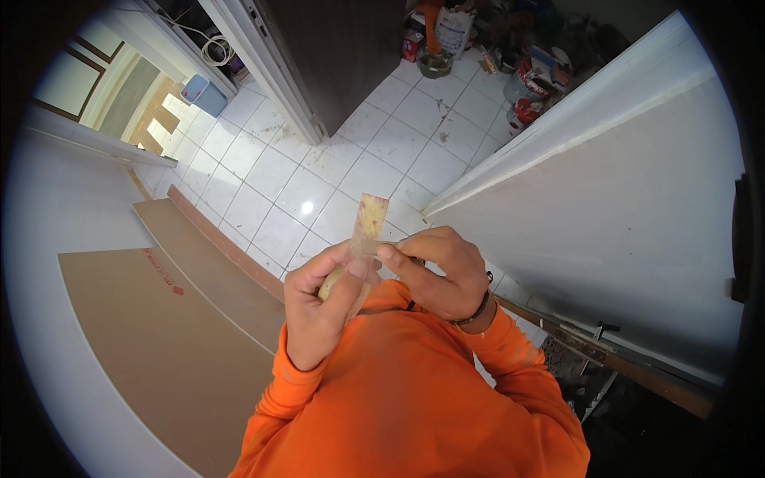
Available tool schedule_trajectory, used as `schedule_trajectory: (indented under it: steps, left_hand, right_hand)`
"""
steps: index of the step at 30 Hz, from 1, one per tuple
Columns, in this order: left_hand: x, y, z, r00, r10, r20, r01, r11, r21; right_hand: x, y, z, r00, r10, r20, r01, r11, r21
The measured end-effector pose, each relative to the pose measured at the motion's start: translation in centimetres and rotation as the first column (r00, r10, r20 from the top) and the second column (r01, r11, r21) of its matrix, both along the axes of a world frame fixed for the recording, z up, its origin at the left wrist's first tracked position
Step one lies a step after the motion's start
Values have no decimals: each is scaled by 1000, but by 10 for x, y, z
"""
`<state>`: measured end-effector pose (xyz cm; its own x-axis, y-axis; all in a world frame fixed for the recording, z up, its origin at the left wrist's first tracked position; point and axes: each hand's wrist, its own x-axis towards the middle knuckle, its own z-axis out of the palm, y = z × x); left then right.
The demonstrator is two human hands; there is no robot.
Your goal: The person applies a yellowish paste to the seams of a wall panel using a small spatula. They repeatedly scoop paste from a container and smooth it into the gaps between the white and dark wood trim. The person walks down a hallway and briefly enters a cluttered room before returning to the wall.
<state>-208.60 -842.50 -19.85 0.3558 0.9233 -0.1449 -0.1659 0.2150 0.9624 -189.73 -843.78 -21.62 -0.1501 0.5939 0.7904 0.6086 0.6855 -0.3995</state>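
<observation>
My left hand [319, 299] is closed around a flat yellowish strip [371, 213] with reddish smears, which sticks up beyond the fingertips. A rounded, pale yellow part [328, 284] shows between the fingers of that hand. Whether it belongs to the strip cannot be made out. Coming from the right, my right hand [446, 271] pinches a thin, pale band [370, 247] between thumb and forefinger. The band crosses the front of the strip, just above my left thumb. My hands are close together in front of my orange top.
Large brown boards [159, 334] lean along the left wall. A dark door [335, 56] stands ahead beside a white frame. Buckets [526, 84] and other items crowd the back right. On the right is a pale panel [606, 191]; a blue bin [205, 95] stands far left.
</observation>
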Motion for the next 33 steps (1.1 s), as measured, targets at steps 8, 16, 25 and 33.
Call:
schedule_trajectory:
  steps: [8, 16, 25, 33]
  left_hand:
    - [-2, -1, -5, 1000, -14, 10, 14, 999, -33]
    - [3, -3, -7, 993, 38, 112, -23, 991, -132]
    - [3, -6, -7, 978, 59, 198, -19, 980, -198]
    - [2, -11, -10, 982, 20, 188, 10, 987, -159]
  right_hand:
    - [15, 11, 1, 981, -14, 195, 0, 998, 71]
    - [13, 14, -6, 970, -7, 241, -19, 994, 106]
    - [20, 27, -17, 961, -13, 276, -25, 991, 135]
    - [27, 28, -13, 955, -49, 291, 24, 996, 86]
